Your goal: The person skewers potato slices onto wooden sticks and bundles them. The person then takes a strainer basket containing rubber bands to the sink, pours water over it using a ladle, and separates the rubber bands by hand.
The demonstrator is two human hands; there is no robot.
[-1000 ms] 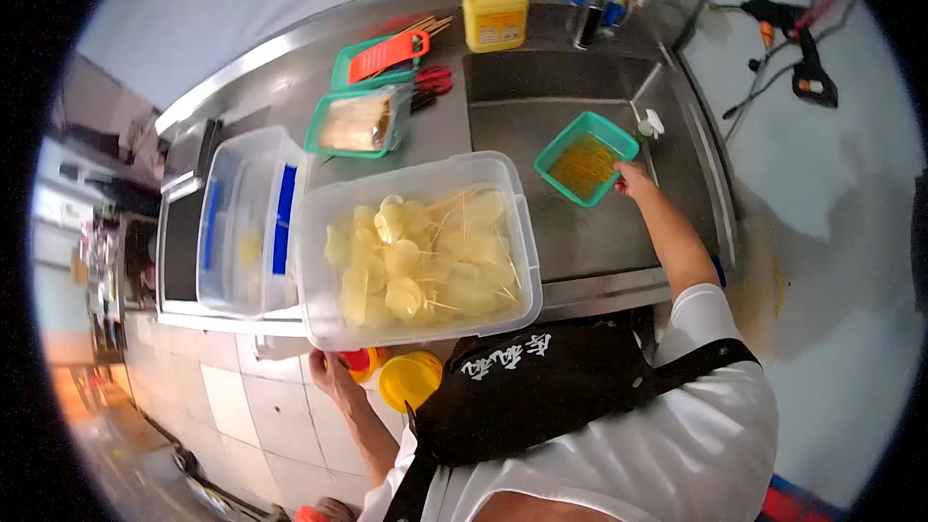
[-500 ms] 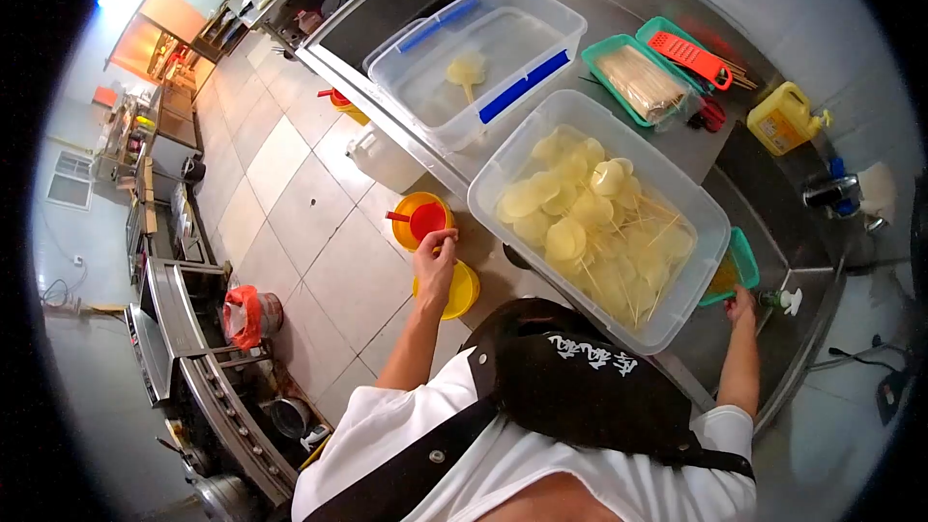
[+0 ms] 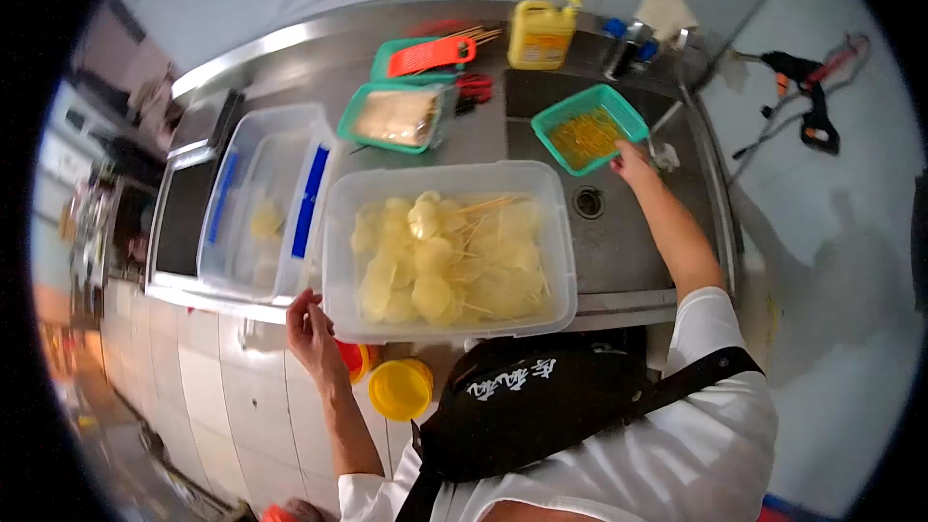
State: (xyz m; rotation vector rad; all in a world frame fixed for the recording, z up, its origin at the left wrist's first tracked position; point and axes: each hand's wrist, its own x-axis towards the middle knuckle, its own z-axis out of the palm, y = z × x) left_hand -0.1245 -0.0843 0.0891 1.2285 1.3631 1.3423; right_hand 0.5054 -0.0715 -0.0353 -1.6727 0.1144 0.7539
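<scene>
My right hand (image 3: 630,159) grips the near right corner of a small green basket (image 3: 545,126) with thin yellowish strips inside, held over the sink. My left hand (image 3: 311,325) is in the air at the front left of the large clear tub, its fingers curled; what they hold, if anything, is too small to make out. The tub (image 3: 564,275) contains pale yellow round slices on thin sticks in liquid. Left of it, another clear container (image 3: 232,242) with blue clips holds one pale round piece (image 3: 266,219).
Behind the tub lie a green tray with packed sticks (image 3: 394,116), a red-orange grater (image 3: 425,55) and a yellow jug (image 3: 541,37). The sink drain (image 3: 588,201) and faucet (image 3: 628,50) are at right. Yellow buckets (image 3: 400,390) stand below the counter edge.
The view has swung toward the sink. The green basket has been raised and moved out from beside the tub by my right hand. My left hand is now near the tub's left front corner.
</scene>
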